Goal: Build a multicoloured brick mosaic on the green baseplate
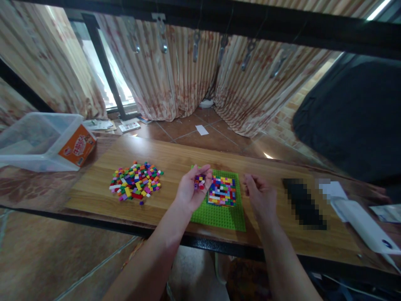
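Note:
My left hand (194, 188) is turned palm up over the left side of a green baseplate (224, 219), fingers curled round several small toy bricks (199, 182). On the baseplate, just right of that hand, stands a block of multicoloured bricks (222, 191) packed closely together. My right hand (260, 193) hovers past the plate's right edge with its fingers closed in a pinch; whatever may be between them is hidden. A loose pile of coloured bricks (136, 179) lies on the wooden board to the left.
A clear plastic bin (40, 142) with an orange label stands at the far left. Right of my right hand is a dark pixelated object (303, 205), and beyond it a white power strip (369, 225). Curtains (175, 75) hang behind the table.

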The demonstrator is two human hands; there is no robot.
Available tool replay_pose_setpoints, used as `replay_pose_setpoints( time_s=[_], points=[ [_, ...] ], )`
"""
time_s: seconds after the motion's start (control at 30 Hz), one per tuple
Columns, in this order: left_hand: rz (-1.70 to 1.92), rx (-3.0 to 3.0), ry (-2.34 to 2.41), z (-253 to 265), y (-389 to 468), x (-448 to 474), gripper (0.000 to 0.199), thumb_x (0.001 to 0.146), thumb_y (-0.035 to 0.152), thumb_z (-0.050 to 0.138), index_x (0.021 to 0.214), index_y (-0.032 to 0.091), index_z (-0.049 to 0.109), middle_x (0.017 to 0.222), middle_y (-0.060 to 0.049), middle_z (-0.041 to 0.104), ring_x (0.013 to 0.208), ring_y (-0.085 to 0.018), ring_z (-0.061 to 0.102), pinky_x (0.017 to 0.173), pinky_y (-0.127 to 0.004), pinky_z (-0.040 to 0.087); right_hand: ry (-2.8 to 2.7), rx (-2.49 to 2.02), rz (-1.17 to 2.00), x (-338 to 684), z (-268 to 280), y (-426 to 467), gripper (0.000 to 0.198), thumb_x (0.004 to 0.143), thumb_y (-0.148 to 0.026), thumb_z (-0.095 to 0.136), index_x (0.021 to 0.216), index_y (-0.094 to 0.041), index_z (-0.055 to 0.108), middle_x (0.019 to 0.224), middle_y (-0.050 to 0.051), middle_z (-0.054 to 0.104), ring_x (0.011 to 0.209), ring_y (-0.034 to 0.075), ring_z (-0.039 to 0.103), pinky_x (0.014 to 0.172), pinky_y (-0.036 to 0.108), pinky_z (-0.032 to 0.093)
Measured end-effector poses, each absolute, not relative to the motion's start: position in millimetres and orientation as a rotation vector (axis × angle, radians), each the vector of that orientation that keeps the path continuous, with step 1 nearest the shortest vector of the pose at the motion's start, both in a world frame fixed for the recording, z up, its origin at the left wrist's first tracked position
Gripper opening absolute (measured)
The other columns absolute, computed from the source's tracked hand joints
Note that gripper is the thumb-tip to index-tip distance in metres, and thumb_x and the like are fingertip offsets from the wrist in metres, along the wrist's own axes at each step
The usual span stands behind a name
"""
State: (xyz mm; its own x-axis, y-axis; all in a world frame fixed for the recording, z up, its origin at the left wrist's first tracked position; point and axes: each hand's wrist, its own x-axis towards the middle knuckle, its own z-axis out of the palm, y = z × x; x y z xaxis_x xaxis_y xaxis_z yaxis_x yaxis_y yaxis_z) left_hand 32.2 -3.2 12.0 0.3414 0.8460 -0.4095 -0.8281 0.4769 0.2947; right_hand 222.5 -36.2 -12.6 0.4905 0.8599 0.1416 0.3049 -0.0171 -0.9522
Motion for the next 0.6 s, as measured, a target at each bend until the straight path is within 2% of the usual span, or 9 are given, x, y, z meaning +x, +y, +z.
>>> replay_pose_setpoints(
  time_s=[0.1,0.27,0.37,0.6],
  points=[
    [1.09,0.013,0.53,15.5,-5.4,34.0,0.037,0.098,0.033,0.045,0.095,0.004,0.068,0.088,-0.014,0.068,0.086,-0.016,0.067,0.077,-0.023,0.057,-1.167,-1.468,0.493,209.2,-6.6,-40.2,0.027,0.086,-0.044,0.064,0.084,-0.019,0.072,0.076,0.003,0.07,0.068,0.016,0.062,0.064,0.03,0.05],
    [1.053,0.068,0.466,19.0,-9.7,34.9,0.049,0.098,0.046,0.043,0.109,0.004,0.066,0.106,-0.019,0.069,0.106,-0.024,0.066,0.095,-0.032,0.051,-1.608,-1.271,0.48,180.6,3.6,-49.7,0.015,0.092,-0.03,0.06,0.097,-0.024,0.073,0.096,0.003,0.07,0.086,0.017,0.065,0.077,0.032,0.052],
    [1.043,0.09,0.452,20.2,-10.8,34.0,0.052,0.097,0.049,0.041,0.106,0.005,0.067,0.111,-0.019,0.068,0.111,-0.025,0.064,0.1,-0.034,0.048,-1.706,-1.219,0.5,171.0,7.9,-53.2,0.013,0.093,-0.027,0.06,0.1,-0.025,0.071,0.101,0.003,0.068,0.092,0.017,0.065,0.08,0.031,0.052],
    [1.069,0.129,0.462,20.4,-11.8,35.0,0.055,0.097,0.055,0.039,0.102,0.008,0.068,0.108,-0.018,0.069,0.109,-0.023,0.064,0.101,-0.034,0.046,-1.759,-1.22,0.524,161.6,3.8,-54.4,0.01,0.086,-0.028,0.069,0.095,-0.024,0.071,0.099,0.004,0.067,0.092,0.018,0.065,0.082,0.033,0.053]
  ],
)
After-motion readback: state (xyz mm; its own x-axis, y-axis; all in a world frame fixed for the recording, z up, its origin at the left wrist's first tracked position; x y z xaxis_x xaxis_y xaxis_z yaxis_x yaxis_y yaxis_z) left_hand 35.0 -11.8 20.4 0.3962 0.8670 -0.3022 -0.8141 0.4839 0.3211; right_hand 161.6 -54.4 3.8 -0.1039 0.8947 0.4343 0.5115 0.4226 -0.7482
